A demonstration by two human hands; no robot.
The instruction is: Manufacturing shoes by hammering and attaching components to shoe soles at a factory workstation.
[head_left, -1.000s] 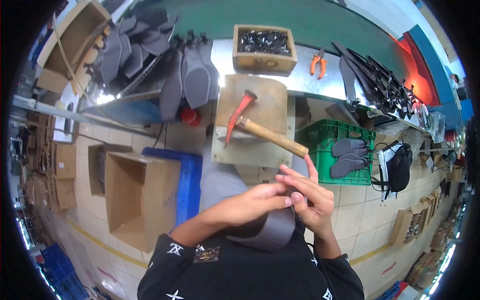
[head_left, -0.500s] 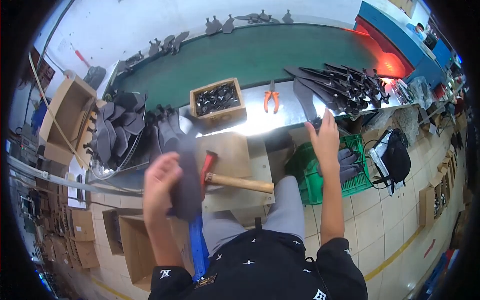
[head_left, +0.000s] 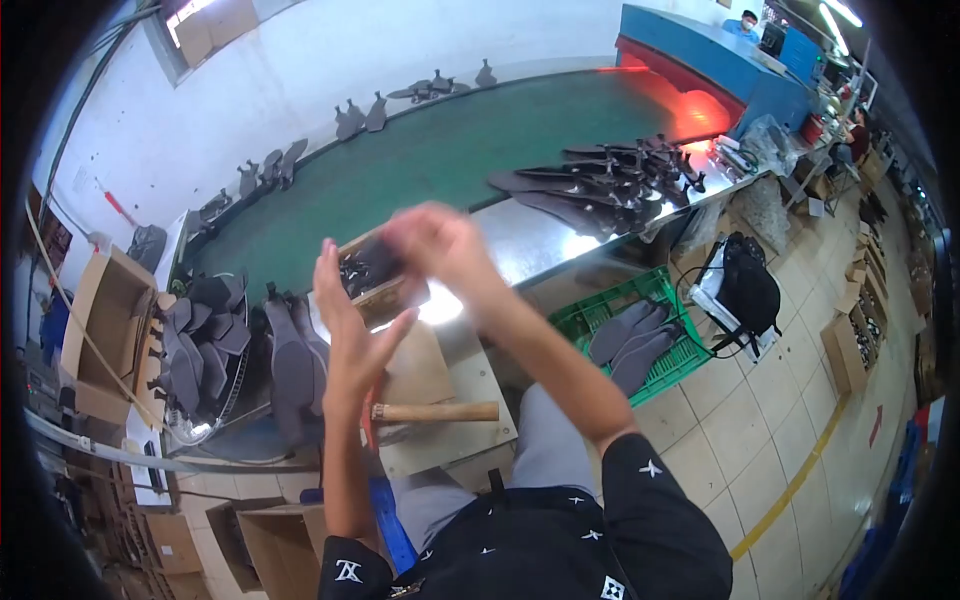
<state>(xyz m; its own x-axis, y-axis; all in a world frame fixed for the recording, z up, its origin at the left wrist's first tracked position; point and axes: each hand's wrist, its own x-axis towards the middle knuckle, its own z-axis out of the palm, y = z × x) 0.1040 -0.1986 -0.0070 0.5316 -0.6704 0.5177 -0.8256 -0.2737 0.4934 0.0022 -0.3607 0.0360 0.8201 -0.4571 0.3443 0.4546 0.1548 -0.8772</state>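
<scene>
My left hand (head_left: 348,318) is raised in front of the wooden box, its fingers stretched up and the thumb spread out, with nothing in it. My right hand (head_left: 447,252) reaches over the wooden box (head_left: 385,301), and its fingers are smeared by motion. Small black parts (head_left: 355,272) show inside the box, partly hidden by both hands. Below the hands a hammer (head_left: 435,411) with a wooden handle and red head lies across a pale work board (head_left: 465,375). Left of my left hand, dark grey sole-shaped pieces (head_left: 292,365) lean side by side.
A heap of grey sole-shaped pieces (head_left: 200,345) is at the left, beside an open cardboard box (head_left: 105,330). More dark pieces with fittings (head_left: 610,185) lie along the green conveyor belt's (head_left: 430,150) near edge. A green crate (head_left: 682,365) holding soles and a black bag (head_left: 748,285) stand at right.
My left hand has let go of the grey sole-shaped piece and opened. My right hand has swung left to the wooden box. The whole view has shifted.
</scene>
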